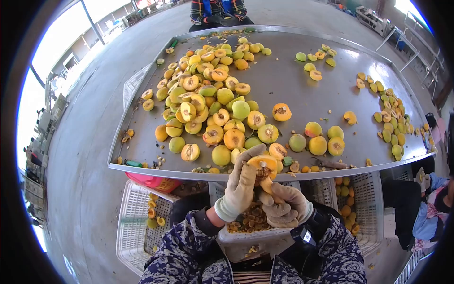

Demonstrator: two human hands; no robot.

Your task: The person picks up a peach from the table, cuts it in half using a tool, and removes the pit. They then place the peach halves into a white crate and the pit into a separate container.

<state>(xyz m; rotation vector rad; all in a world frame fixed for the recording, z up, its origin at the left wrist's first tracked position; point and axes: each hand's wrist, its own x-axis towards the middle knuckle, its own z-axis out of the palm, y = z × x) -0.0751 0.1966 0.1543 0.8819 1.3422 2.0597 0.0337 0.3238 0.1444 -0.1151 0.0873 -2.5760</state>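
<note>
My left hand (240, 184), in a pale work glove, is closed around a halved yellow peach (263, 165), its brown pit hollow facing up and toward me. Just to its right my right hand (286, 204), gloved and stained, has its fingers curled in, with the thumb side against the fruit's lower edge. What the right fingers grip, if anything, I cannot make out. Both hands are at the near edge of the metal table (283, 57). Beneath them sits a white bin (260, 235) holding brown pits and scraps.
A big heap of whole and halved peaches (208, 94) covers the table's left side; a smaller pile (390, 118) lies right. A knife-like tool (331, 164) rests by the raised rim. White crates (135, 232) flank my legs. One person (220, 12) sits opposite, another (430, 203) to the right.
</note>
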